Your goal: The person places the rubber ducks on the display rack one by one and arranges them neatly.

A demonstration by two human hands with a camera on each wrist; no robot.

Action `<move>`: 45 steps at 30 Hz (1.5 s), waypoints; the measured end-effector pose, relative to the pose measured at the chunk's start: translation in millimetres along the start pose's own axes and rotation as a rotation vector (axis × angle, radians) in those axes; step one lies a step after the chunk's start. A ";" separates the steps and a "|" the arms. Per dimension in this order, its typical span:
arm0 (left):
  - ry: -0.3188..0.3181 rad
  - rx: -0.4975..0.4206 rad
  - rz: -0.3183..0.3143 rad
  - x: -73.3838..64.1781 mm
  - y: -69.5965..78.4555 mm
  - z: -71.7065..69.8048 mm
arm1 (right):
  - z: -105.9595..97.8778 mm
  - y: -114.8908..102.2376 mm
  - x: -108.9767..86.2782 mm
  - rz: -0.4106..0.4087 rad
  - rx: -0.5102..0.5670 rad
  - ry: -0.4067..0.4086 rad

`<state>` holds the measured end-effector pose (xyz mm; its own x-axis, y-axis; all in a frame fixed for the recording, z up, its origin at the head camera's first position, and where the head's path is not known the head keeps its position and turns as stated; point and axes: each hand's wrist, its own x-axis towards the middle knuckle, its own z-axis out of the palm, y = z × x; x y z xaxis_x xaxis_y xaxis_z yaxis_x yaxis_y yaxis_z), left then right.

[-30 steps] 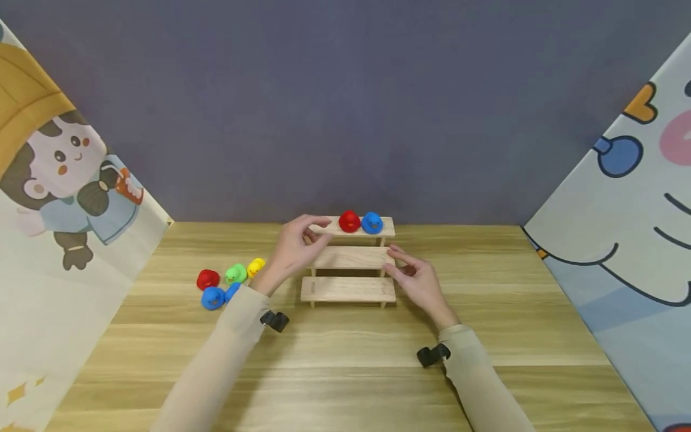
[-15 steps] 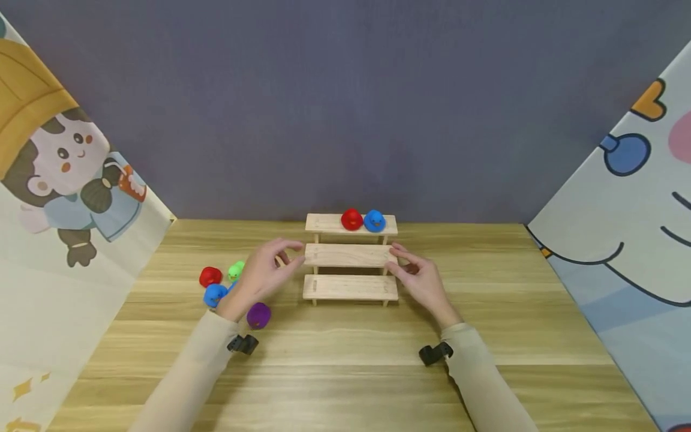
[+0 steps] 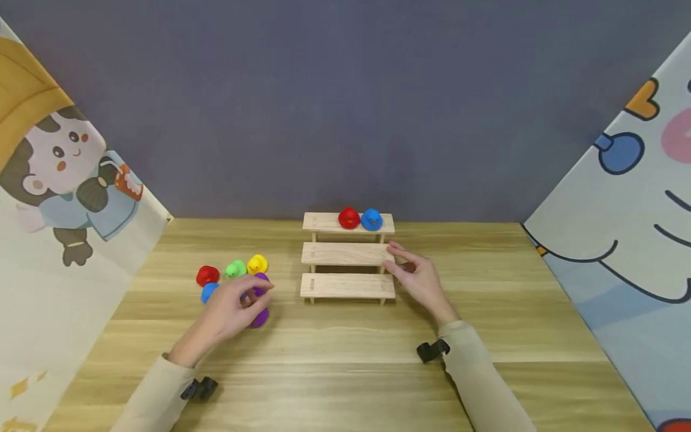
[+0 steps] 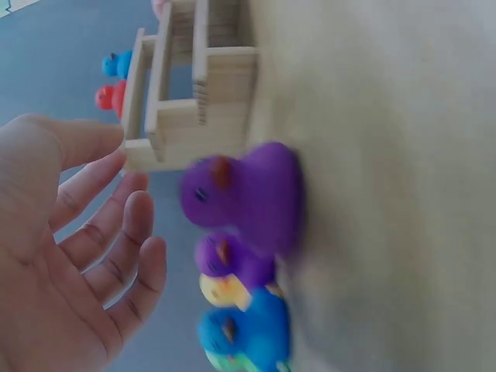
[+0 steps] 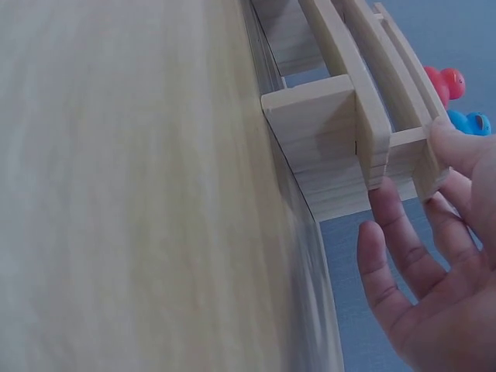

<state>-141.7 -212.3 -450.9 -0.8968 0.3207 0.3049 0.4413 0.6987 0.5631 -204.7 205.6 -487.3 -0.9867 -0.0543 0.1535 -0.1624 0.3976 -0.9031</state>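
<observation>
My left hand point(image 3: 229, 309) hovers over a group of small toy ducks at the left, thumb and fingers apart with nothing between them. Below it lie a purple duck point(image 4: 256, 194) and a second purple duck point(image 3: 261, 278), both partly covered in the head view. A blue duck point(image 3: 209, 292) shows at the hand's far side. My right hand point(image 3: 418, 279) holds the right end of the middle step of a three-step wooden stand point(image 3: 345, 254), thumb and fingers around its edges. On the top step sit a red duck point(image 3: 349, 218) and a blue duck point(image 3: 372, 220), side by side.
Behind the left hand are a green duck point(image 3: 235, 269), a yellow duck point(image 3: 257, 264) and another red duck point(image 3: 207, 276). A dark backdrop point(image 3: 345, 108) rises behind the wood-grain table point(image 3: 335, 384). Printed panels flank both sides.
My left hand has moved from beside the top step down and left to the ducks, passing the stand without anything in it. The right hand has stayed on the middle step.
</observation>
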 end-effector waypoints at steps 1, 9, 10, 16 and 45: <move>0.008 0.005 0.001 -7.4 -3.1 -0.5 | 0.5 -0.6 0.5 0.001 0.003 -0.007; 0.006 0.067 -0.028 -44.7 -16.7 1.4 | 1.1 1.4 3.5 -0.017 0.026 -0.015; -0.001 0.070 -0.030 -46.7 -17.1 1.8 | 1.2 1.1 3.5 -0.017 0.026 -0.015; -0.027 0.088 -0.043 -48.6 -19.2 1.8 | 2.6 1.3 3.3 0.008 0.024 -0.012; -0.054 0.105 -0.063 -45.7 -21.0 4.1 | 2.0 0.9 0.9 0.002 0.010 -0.011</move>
<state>-110.1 -238.9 -479.9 -0.9245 0.3058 0.2276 0.3804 0.7807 0.4958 -205.8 204.1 -488.8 -0.9870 -0.0641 0.1473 -0.1607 0.3881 -0.9075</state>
